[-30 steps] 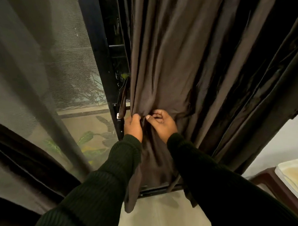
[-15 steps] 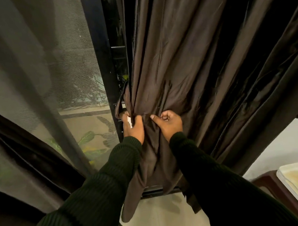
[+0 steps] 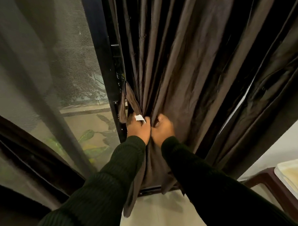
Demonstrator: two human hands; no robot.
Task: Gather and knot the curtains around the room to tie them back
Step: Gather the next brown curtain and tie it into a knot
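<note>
Nearest us, our left hand and right hand, apart a second ago, now meet at centre, each with fingers curled around bunched folds of the brown curtain, which rises toward twelve o'clock beside the black door frame. Gathering has tightened; knotting remains.

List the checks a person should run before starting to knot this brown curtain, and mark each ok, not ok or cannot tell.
1. Left hand grips the curtain edge, by the white tag: ok.
2. Right hand grips the brown curtain: ok.
3. All folds gathered into one bundle: not ok; the pleats at the right hang loose.
4. Curtain hem free of the door track: cannot tell.
5. Knot started: not ok.
</note>
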